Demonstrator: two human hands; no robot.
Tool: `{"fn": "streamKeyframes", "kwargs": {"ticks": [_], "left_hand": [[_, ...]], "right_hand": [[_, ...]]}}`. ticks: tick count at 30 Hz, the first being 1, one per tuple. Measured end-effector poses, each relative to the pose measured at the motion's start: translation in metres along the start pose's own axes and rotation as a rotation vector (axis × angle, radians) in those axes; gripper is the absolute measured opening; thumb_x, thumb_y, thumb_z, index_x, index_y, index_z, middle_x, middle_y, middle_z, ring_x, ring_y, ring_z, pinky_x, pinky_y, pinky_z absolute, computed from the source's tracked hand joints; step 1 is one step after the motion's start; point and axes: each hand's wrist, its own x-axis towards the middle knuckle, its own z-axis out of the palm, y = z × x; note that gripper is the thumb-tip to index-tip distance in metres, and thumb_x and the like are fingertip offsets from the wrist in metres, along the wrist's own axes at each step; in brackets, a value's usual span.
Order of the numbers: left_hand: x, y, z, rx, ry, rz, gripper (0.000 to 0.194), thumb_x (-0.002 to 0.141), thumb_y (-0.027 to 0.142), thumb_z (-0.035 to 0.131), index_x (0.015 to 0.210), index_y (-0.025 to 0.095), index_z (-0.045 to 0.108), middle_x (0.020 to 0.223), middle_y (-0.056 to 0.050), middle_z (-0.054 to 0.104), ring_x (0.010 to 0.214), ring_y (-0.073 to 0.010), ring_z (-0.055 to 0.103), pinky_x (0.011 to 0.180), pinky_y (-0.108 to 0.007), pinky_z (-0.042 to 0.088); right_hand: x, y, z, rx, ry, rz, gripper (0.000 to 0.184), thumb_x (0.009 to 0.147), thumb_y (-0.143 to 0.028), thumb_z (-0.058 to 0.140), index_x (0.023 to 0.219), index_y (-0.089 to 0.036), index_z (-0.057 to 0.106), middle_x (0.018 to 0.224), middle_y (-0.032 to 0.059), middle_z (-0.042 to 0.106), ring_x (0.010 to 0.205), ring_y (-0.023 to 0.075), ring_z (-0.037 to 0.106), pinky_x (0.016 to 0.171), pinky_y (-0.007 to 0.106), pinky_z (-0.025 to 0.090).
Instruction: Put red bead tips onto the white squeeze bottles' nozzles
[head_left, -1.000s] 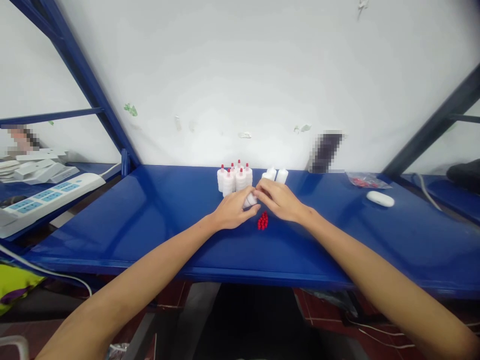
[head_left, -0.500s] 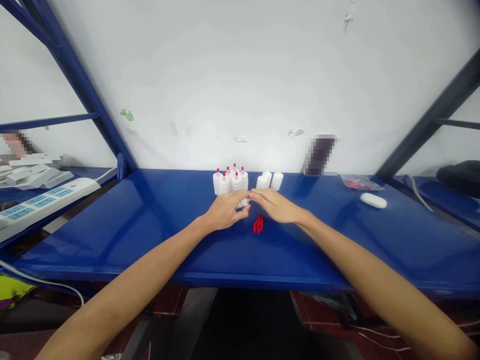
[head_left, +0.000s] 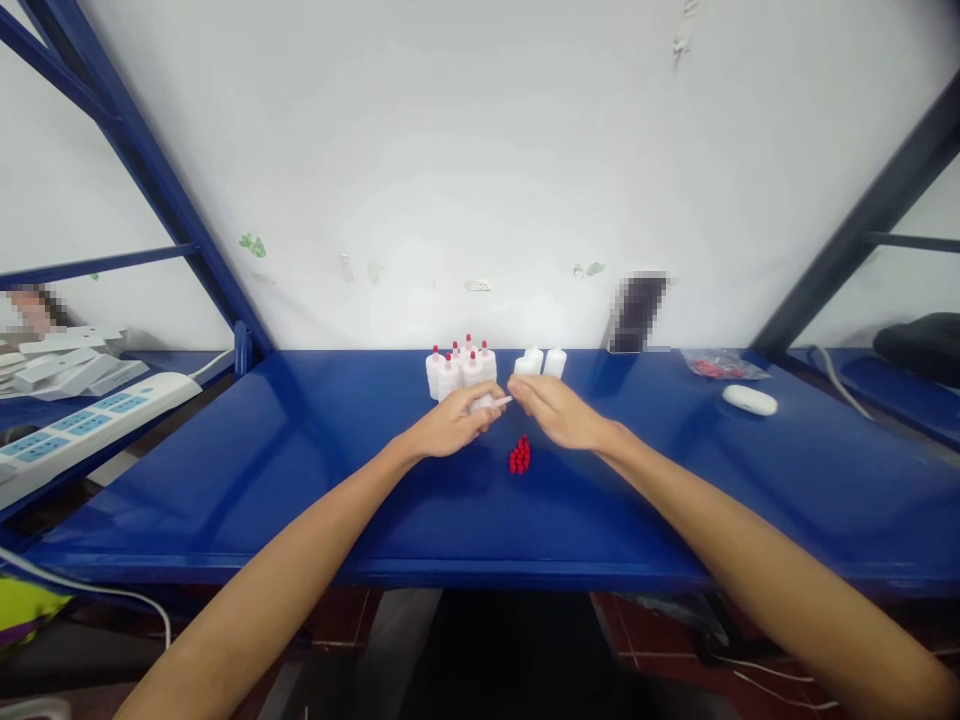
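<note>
Gripping a small white bottle [head_left: 489, 402], left hand [head_left: 450, 428]; right hand [head_left: 559, 414] alongside.

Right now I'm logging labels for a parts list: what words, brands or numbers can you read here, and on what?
None can be read.
White bottles: no label shows.
Power strip: marks too small to read.
Clear bag: no print shows.
White case: plain.
Two patches of the picture are blurred out.

Left hand [head_left: 450, 428], right hand [head_left: 559, 415] bare; forearms unsleeved; no rings, watch, gloves
</note>
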Motion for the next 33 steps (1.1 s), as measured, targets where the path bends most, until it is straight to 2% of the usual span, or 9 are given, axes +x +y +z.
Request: {"fn": "streamKeyframes", "kwargs": {"ticks": [3, 4, 10, 12, 16, 19, 25, 28, 33], "left_hand": [[-0.004, -0.008, -0.005, -0.132, 0.004, -0.126, 0.018, 0.094, 0.033, 0.042, 0.095, 0.016, 0.051, 0.063, 0.006, 0.045, 0.045, -0.0057, 0.042, 0.042, -0.017, 0.033], [-0.005, -0.010, -0.006, -0.150, 0.021, -0.144, 0.017, 0.094, 0.032, 0.043, 0.094, 0.016, 0.050, 0.063, 0.006, 0.045, 0.044, -0.0053, 0.041, 0.041, -0.016, 0.033], [-0.006, -0.017, -0.005, -0.144, 0.061, -0.151, 0.019, 0.094, 0.034, 0.045, 0.097, 0.017, 0.052, 0.064, 0.006, 0.047, 0.044, -0.0044, 0.042, 0.041, -0.015, 0.034], [-0.006, -0.017, -0.005, -0.135, 0.071, -0.152, 0.020, 0.094, 0.036, 0.045, 0.097, 0.017, 0.051, 0.064, 0.006, 0.047, 0.044, -0.0044, 0.042, 0.041, -0.015, 0.034], [-0.007, -0.016, -0.005, -0.097, 0.061, -0.146, 0.023, 0.095, 0.039, 0.046, 0.097, 0.017, 0.051, 0.066, 0.005, 0.048, 0.046, -0.0047, 0.043, 0.042, -0.016, 0.035], [-0.007, -0.015, -0.005, -0.071, 0.049, -0.148, 0.023, 0.095, 0.040, 0.046, 0.098, 0.018, 0.051, 0.067, 0.005, 0.048, 0.047, -0.0051, 0.043, 0.043, -0.016, 0.035], [-0.007, -0.011, -0.005, 0.004, 0.048, -0.132, 0.028, 0.095, 0.044, 0.045, 0.099, 0.017, 0.053, 0.067, 0.005, 0.049, 0.048, -0.0059, 0.044, 0.047, -0.018, 0.036], [-0.008, -0.008, -0.003, 0.145, 0.089, -0.067, 0.028, 0.096, 0.042, 0.044, 0.099, 0.017, 0.055, 0.069, 0.004, 0.053, 0.055, -0.0085, 0.049, 0.056, -0.021, 0.039], [-0.010, -0.001, 0.006, 0.451, 0.097, 0.099, 0.025, 0.092, 0.036, 0.048, 0.108, 0.018, 0.058, 0.089, -0.002, 0.065, 0.075, -0.0148, 0.057, 0.074, -0.027, 0.043]], "right_hand": [[-0.001, -0.001, -0.017, 0.052, 0.127, 0.039, 0.040, 0.102, -0.048, 0.028, 0.073, -0.021, 0.037, 0.068, -0.0018, 0.041, 0.064, 0.0132, 0.039, 0.063, 0.028, 0.033], [-0.002, -0.001, -0.022, 0.041, 0.115, 0.055, 0.038, 0.101, -0.047, 0.031, 0.073, -0.021, 0.037, 0.070, -0.0018, 0.041, 0.065, 0.0133, 0.039, 0.064, 0.028, 0.034], [-0.004, 0.019, -0.032, -0.167, -0.355, 0.206, 0.022, 0.093, -0.038, 0.049, 0.084, -0.018, 0.052, 0.073, -0.0004, 0.053, 0.065, 0.0135, 0.045, 0.064, 0.028, 0.035], [-0.004, 0.025, -0.031, -0.169, -0.441, 0.250, 0.023, 0.089, -0.039, 0.056, 0.088, -0.016, 0.060, 0.074, 0.0007, 0.057, 0.064, 0.0134, 0.048, 0.063, 0.027, 0.036], [-0.003, 0.029, -0.031, -0.124, -0.529, 0.289, 0.031, 0.082, -0.043, 0.065, 0.094, -0.015, 0.071, 0.076, 0.0028, 0.062, 0.064, 0.0138, 0.052, 0.061, 0.027, 0.039], [-0.004, 0.028, -0.031, -0.090, -0.561, 0.286, 0.031, 0.080, -0.042, 0.067, 0.096, -0.015, 0.073, 0.077, 0.0033, 0.065, 0.064, 0.0141, 0.054, 0.061, 0.027, 0.040], [-0.004, 0.027, -0.027, -0.113, -0.540, 0.282, 0.022, 0.079, -0.024, 0.062, 0.094, -0.014, 0.074, 0.074, 0.0034, 0.066, 0.063, 0.0142, 0.054, 0.060, 0.026, 0.041], [-0.004, 0.027, -0.021, -0.084, -0.540, 0.239, 0.021, 0.079, -0.027, 0.062, 0.092, -0.015, 0.074, 0.076, 0.0036, 0.068, 0.064, 0.0141, 0.055, 0.062, 0.026, 0.042], [-0.004, 0.021, -0.017, -0.069, -0.543, 0.224, 0.018, 0.079, -0.028, 0.062, 0.089, -0.015, 0.070, 0.069, 0.0003, 0.062, 0.060, 0.0124, 0.052, 0.058, 0.025, 0.039]]}}
